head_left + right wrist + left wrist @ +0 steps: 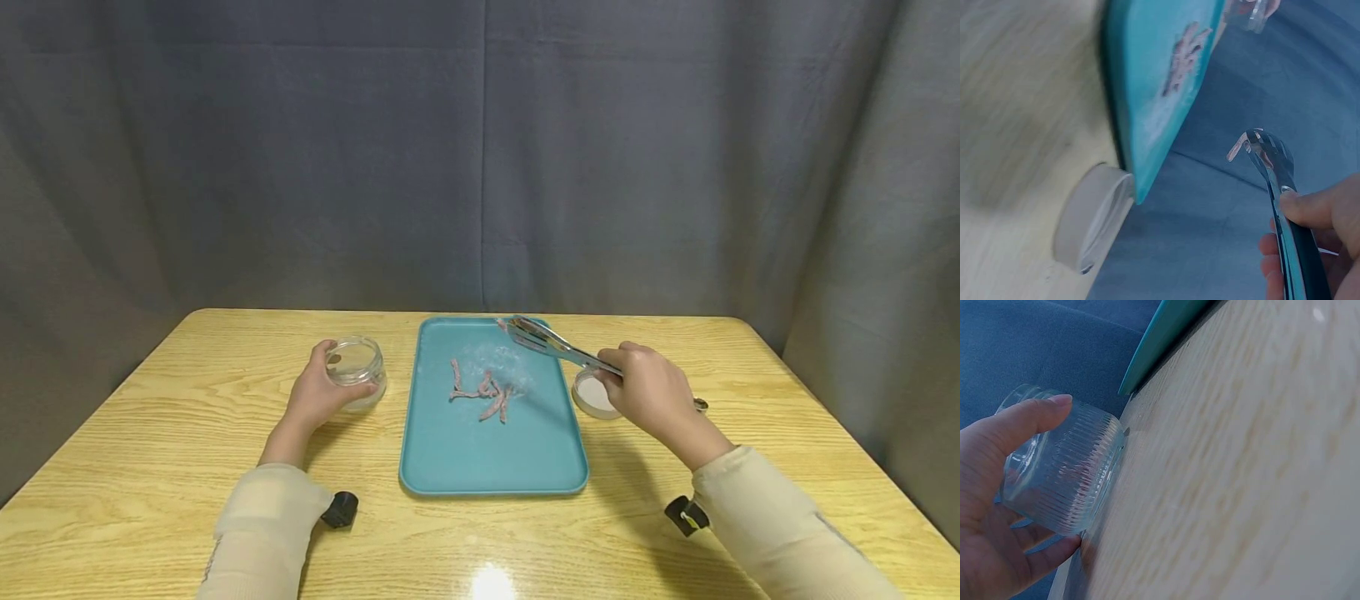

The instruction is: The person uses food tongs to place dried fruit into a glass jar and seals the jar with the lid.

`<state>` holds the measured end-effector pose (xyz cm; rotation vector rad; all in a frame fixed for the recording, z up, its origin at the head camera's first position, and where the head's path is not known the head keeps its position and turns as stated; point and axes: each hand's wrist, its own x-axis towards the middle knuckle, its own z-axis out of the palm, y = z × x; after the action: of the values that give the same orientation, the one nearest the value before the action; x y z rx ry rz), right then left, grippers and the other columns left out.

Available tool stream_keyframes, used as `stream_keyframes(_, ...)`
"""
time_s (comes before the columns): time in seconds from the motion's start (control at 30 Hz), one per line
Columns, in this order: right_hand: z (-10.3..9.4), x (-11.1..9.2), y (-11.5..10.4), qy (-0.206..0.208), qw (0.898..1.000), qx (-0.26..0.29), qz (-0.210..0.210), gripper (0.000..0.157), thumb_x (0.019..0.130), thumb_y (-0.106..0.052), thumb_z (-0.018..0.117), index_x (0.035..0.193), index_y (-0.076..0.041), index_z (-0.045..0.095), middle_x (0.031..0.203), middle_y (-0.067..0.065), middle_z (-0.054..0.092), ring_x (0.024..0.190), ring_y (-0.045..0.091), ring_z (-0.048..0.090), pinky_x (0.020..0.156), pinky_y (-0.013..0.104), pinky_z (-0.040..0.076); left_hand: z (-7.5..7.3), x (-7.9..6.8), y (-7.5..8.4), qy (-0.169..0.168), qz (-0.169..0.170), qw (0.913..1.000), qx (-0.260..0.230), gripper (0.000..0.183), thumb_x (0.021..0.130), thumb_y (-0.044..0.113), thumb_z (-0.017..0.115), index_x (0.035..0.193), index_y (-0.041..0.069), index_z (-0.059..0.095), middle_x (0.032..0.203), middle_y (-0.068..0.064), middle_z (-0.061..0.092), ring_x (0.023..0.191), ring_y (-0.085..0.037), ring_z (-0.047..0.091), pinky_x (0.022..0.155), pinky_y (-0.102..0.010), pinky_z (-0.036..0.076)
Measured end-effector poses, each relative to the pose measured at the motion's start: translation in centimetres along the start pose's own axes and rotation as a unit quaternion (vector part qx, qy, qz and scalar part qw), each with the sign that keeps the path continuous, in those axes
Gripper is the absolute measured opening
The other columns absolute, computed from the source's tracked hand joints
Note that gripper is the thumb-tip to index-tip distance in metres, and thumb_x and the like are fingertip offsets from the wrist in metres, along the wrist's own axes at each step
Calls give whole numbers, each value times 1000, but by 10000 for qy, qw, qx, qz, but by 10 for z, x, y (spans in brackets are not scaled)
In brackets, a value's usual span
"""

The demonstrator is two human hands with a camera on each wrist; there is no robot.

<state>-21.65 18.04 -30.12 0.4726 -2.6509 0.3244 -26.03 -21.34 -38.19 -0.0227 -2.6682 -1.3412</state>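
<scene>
My left hand grips a clear glass jar by its side, thumb and fingers spread around it. In the left wrist view the jar has ribbed walls and stands on the table. My right hand holds metal tongs above the far right part of a teal tray. A pinkish strip, like raw meat, is pinched between the tong tips. Several similar strips lie in a loose pile on the tray, amid a whitish powdery patch.
A round white lid rests on the wooden table, just right of the tray and partly beneath my right hand. Behind the table's far edge hangs a grey curtain.
</scene>
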Motion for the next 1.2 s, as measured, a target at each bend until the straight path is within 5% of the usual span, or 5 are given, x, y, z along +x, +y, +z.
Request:
stream_keyframes(0.6,-6,35,-47,339,9991,184,-171,16,78,-20,63,92,-12,66,71,0,51,62,19,52,50,36,41,0,0,-1,-7,24,10000,-40,97,65,36,74,135,6,14,129,-24,32,111,-43,34,86,-52,31)
stream_keyframes(1.2,-2,57,-96,314,9978,472,-339,22,80,-22,61,100,-13,65,71,-1,50,59,14,49,46,28,38,-1,-1,2,28,-38,9999,110,96,65,35,73,135,5,14,130,-25,32,112,-43,33,88,-51,29)
